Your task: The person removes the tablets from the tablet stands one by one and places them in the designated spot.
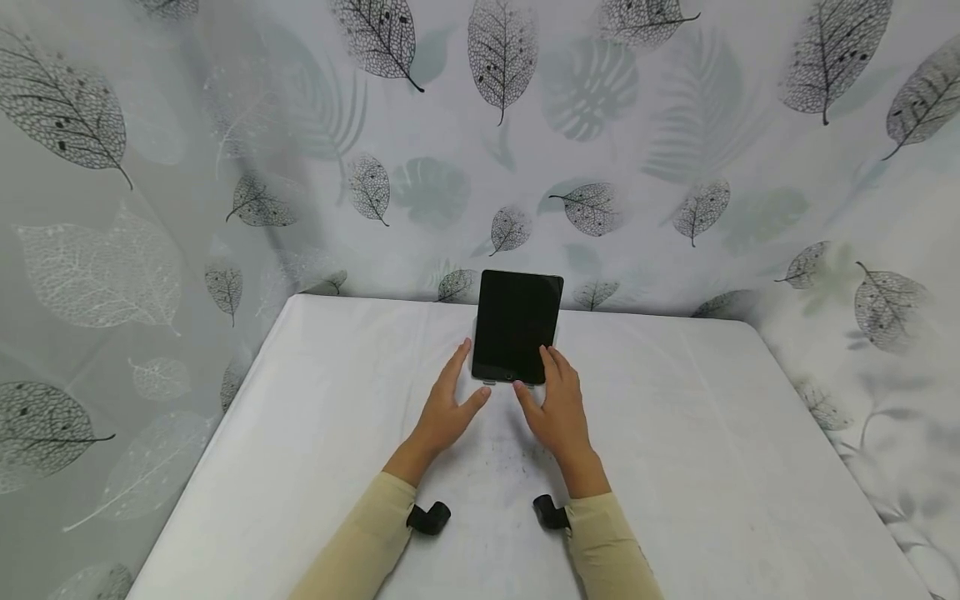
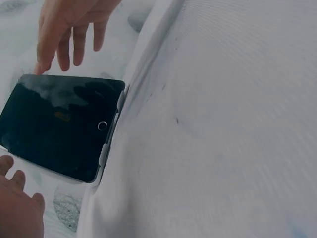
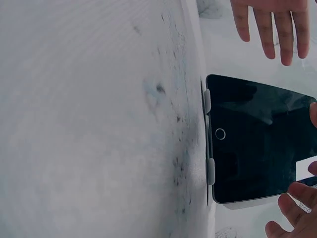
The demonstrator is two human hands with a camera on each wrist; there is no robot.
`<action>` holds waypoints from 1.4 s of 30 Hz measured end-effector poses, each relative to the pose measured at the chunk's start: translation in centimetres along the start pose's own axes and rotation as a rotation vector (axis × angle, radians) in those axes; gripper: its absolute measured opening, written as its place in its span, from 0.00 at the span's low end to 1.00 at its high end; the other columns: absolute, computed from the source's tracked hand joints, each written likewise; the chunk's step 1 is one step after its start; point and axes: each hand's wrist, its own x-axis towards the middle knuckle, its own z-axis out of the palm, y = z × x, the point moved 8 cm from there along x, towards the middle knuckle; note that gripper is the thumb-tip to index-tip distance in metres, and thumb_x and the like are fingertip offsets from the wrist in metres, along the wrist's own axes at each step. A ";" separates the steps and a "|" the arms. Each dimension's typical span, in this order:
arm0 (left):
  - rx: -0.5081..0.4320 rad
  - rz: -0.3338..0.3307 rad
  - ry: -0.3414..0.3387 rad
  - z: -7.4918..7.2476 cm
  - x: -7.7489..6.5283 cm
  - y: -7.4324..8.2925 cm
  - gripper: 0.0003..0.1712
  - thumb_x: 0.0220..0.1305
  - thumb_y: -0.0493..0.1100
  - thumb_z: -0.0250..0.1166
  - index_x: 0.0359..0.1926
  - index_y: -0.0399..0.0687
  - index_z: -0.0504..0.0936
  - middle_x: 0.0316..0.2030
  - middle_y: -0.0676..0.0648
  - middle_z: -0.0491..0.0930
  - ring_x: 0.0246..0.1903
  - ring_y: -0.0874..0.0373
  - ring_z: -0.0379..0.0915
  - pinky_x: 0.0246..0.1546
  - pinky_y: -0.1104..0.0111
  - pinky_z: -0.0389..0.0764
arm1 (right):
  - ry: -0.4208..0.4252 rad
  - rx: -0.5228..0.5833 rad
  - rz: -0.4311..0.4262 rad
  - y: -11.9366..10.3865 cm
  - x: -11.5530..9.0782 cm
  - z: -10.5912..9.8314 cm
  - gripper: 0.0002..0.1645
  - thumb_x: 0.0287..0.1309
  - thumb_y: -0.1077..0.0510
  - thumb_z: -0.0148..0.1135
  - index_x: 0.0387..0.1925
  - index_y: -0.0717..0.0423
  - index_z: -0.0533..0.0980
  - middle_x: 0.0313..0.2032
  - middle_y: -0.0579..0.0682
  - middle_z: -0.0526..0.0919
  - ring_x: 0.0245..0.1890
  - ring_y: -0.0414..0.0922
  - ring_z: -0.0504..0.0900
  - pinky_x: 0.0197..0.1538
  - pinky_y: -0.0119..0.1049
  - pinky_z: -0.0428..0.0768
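Observation:
A black tablet (image 1: 517, 325) leans upright on a stand (image 2: 103, 154) whose two light lips hold its bottom edge. Its screen is dark, with a round home button (image 3: 220, 134) near the bottom. My left hand (image 1: 441, 414) is just left of the tablet's lower left corner, fingers extended and thumb spread, holding nothing. On the other side my right hand (image 1: 562, 415) has its fingertips over the lower right edge in the head view. The right wrist view shows those fingers (image 3: 303, 196) right at the tablet's side edge. Most of the stand is hidden behind the tablet.
The table wears a white cloth (image 1: 675, 433) with small dark specks in front of the tablet. A leaf-patterned curtain (image 1: 450, 167) hangs behind and along the sides. Black wrist devices (image 1: 430, 518) are strapped over both beige sleeves (image 1: 360, 533).

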 end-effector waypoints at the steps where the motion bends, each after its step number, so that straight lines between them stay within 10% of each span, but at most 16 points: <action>1: -0.017 -0.011 0.013 0.0 0.1 -0.1 0.45 0.71 0.50 0.63 0.82 0.56 0.51 0.81 0.53 0.53 0.81 0.53 0.46 0.80 0.46 0.52 | 0.005 0.019 0.008 0.1 0.0 0.0 0.45 0.69 0.42 0.61 0.78 0.57 0.58 0.76 0.61 0.61 0.75 0.60 0.61 0.75 0.62 0.64; 20: -0.470 -0.185 0.123 1.3 2.3 -2.8 0.37 0.74 0.35 0.58 0.79 0.39 0.56 0.76 0.37 0.61 0.76 0.41 0.55 0.78 0.46 0.58 | 0.126 0.404 0.205 3.7 1.2 0.9 0.36 0.71 0.53 0.60 0.75 0.59 0.63 0.63 0.63 0.72 0.62 0.59 0.74 0.68 0.56 0.75; 32: -0.469 -0.197 0.112 1.2 1.8 -0.5 0.34 0.73 0.33 0.57 0.76 0.31 0.59 0.73 0.33 0.61 0.73 0.36 0.57 0.76 0.45 0.60 | 0.194 0.564 0.273 5.3 1.2 1.6 0.31 0.70 0.59 0.61 0.71 0.63 0.68 0.59 0.63 0.73 0.60 0.57 0.75 0.67 0.54 0.77; 42: -0.410 -0.223 0.190 1.9 3.2 -4.5 0.28 0.73 0.37 0.60 0.71 0.44 0.70 0.65 0.40 0.68 0.66 0.48 0.66 0.67 0.64 0.72 | 0.204 0.645 0.351 6.9 1.9 2.5 0.25 0.69 0.58 0.62 0.65 0.61 0.74 0.57 0.60 0.78 0.59 0.53 0.78 0.57 0.24 0.78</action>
